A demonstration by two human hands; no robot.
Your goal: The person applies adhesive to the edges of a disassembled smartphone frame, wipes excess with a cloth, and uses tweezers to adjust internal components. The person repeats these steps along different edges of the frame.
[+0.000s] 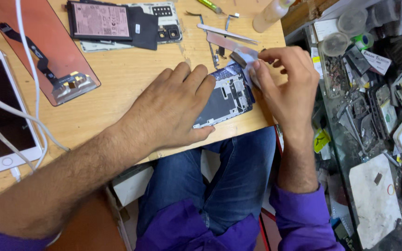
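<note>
An opened phone body [229, 95] with its inner frame and parts exposed lies near the front edge of the wooden table [117, 93]. My left hand [170, 109] rests flat on it, fingers together, pressing it down. My right hand [287, 81] is at the phone's upper right corner, with the thumb and fingers pinching a small pale piece [251, 69] of tissue or cloth against it.
A phone back with its battery [112, 21] lies at the far edge, beside a reddish screen panel [38, 46] with a flex cable. A white tablet [1, 111] and white cable lie left. Tweezers [226, 33] and a bottle [271, 14] lie behind. Cluttered parts trays [373, 102] stand right.
</note>
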